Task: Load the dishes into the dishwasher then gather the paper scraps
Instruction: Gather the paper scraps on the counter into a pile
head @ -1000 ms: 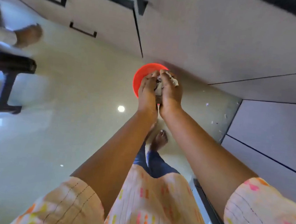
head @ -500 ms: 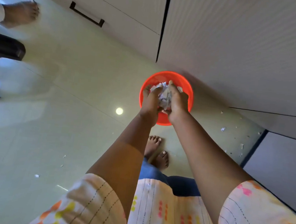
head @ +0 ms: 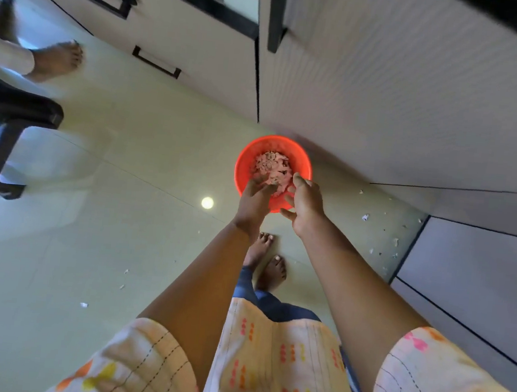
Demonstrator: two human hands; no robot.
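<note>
Fingers of the left hand (head: 255, 195) and right hand (head: 304, 200) are spread and relaxed, gripping nothing, poised over the near rim of the orange bowl (head: 244, 162). The paper scraps (head: 273, 167) lie heaped inside it; loose scraps (head: 365, 217) remain on the floor (head: 90, 210) to the right, by the cabinet (head: 388, 97). Judged weightless, limp and easily scattered, scraps are best pinched in clusters or swept into cupped palms.
</note>
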